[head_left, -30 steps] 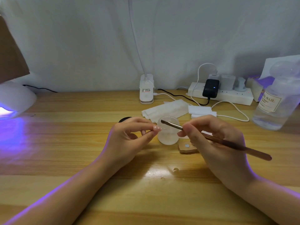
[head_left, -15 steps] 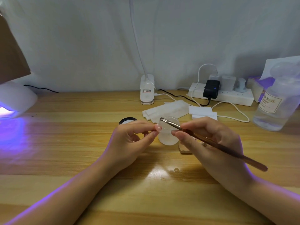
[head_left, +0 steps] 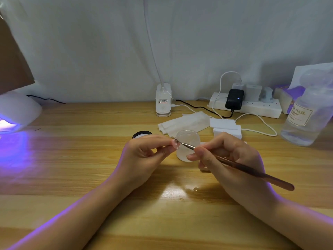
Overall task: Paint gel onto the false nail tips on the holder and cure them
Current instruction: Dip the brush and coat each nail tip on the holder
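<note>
Above the bench (head_left: 90, 177), the left hand (head_left: 144, 156) pinches a nail tip (head_left: 175, 144) at its fingertips; the right hand (head_left: 232, 159) grips a brush (head_left: 234, 164), its head touching the tip; probably light, thin, springy and slick, best pinched by its edges.

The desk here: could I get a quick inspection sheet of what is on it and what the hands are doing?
Surface: wooden desk, purple glow at left.
Job's things: false nail tip pinched in left hand; brush in right hand, tip touching the nail; lit curing lamp; small black-rimmed jar; frosted cup.
Clutter: white wipes, white blocks, labelled clear bottle.
Fingers: both hands curled round their items.
Cables: white and black leads at power strip.
Surroundings: white backdrop, clip lamp.
</note>
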### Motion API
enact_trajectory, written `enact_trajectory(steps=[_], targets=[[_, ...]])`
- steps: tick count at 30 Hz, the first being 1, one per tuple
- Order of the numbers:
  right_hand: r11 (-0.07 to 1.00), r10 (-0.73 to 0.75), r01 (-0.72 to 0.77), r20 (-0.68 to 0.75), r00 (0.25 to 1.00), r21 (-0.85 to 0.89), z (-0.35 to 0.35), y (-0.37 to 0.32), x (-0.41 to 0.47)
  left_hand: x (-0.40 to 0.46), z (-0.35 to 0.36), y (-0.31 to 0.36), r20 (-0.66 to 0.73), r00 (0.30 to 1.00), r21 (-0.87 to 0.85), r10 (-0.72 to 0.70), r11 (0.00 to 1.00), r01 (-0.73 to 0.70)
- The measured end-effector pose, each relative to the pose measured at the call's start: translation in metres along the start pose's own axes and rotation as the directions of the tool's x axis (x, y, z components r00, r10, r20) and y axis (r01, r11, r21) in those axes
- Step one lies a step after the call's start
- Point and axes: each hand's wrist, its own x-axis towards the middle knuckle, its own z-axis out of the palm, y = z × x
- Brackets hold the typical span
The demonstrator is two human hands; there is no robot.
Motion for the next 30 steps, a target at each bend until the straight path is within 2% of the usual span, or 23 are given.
enact_trajectory(steps=[5, 12, 15, 24, 30], targets=[[1.000, -0.019, 0.020, 0.028, 0.999, -0.015, -0.0026, -0.0009, -0.0032, -0.0008, 0.0001, 0.0009, -0.041, 0.999, -0.002, -0.024, 1.000, 0.023], [0.997, 0.012, -0.015, -0.043, 0.999, -0.074, -0.0023, -0.0014, 0.0003, 0.0004, 0.0016, -0.0016, -0.022, 1.000, 0.008, 0.015, 1.000, -0.015], [0.996, 0.034, -0.036, -0.024, 0.999, -0.086, 0.0006, -0.0008, 0.0011, 0.0000, 0.0015, -0.0018, -0.002, 1.000, 0.008, 0.024, 1.000, -0.024], [0.994, -0.057, 0.062, 0.059, 0.997, -0.085, -0.0039, 0.0008, -0.0032, -0.0003, 0.0009, -0.0025, -0.046, 0.999, 0.015, 0.022, 1.000, -0.021], [0.997, 0.013, -0.015, -0.035, 0.999, -0.077, -0.0037, 0.0000, -0.0006, -0.0004, 0.0001, -0.0027, -0.038, 0.998, 0.036, 0.046, 0.998, -0.044]])
